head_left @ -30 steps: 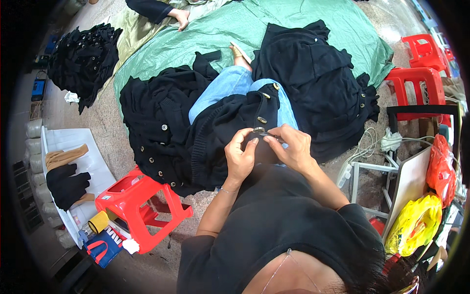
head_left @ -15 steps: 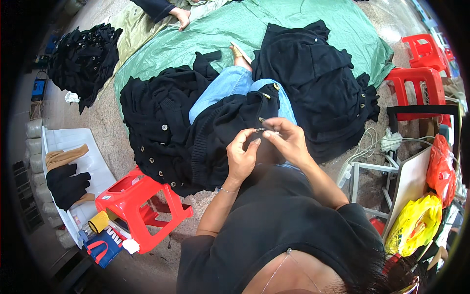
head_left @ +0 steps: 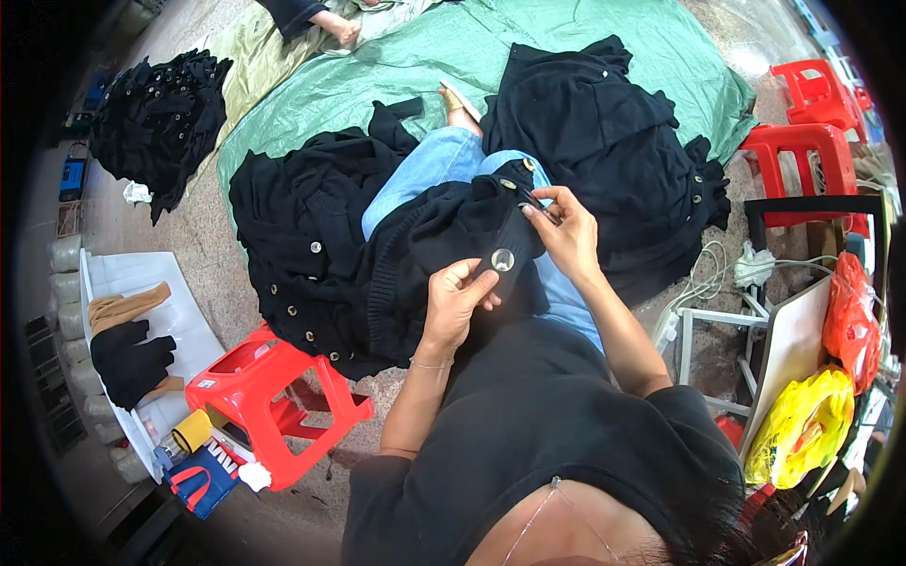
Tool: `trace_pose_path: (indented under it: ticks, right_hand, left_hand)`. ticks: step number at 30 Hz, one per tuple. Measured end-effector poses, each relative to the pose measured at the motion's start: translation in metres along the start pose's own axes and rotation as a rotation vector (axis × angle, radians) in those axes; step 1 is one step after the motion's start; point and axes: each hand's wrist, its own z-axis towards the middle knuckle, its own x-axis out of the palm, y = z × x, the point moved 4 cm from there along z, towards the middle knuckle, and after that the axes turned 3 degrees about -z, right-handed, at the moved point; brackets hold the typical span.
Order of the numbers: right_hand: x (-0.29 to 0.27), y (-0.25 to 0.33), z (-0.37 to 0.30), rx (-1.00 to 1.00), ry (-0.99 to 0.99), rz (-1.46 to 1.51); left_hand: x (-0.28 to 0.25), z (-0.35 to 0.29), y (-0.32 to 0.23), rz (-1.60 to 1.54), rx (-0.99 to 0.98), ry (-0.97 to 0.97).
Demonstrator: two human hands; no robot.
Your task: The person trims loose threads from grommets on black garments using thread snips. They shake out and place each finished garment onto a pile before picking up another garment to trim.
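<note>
The person's left hand [head_left: 460, 294] has thumb and fingers nipped together on the button edge of a black knit cardigan [head_left: 439, 226], just beside a large round button [head_left: 503, 259]. The right hand [head_left: 564, 228] is pinched narrow on a small dark piece [head_left: 550, 209]; whether that is cloth or a tool cannot be told. The cardigan lies across the lap over blue jeans [head_left: 425, 168], its ribbed edge touching the left garment pile [head_left: 297, 203]. Beyond the right hand, the right garment pile [head_left: 585, 123] sits near, partly on a green tarp [head_left: 675, 42], with a gap between the hands. A red stool [head_left: 253, 389] stands left of the left forearm, floor showing between; a white metal frame [head_left: 722, 319] stands apart from the right forearm.
</note>
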Motion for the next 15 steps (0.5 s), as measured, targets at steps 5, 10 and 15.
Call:
trace_pose_path:
  ticks: [5, 10, 15]
  right_hand:
    - [-0.017, 0.020, -0.028, -0.549, -0.045, 0.109]
    - [-0.021, 0.046, -0.047, -0.783, 0.085, -0.130]
    - [-0.010, 0.031, -0.045, -0.652, 0.037, 0.028]
  left_hand:
    - [0.001, 0.001, -0.006, -0.107, -0.014, 0.004]
    - [0.010, -0.001, -0.013, -0.091, 0.009, 0.075]
    - [0.022, -0.002, -0.017, -0.143, 0.020, 0.019]
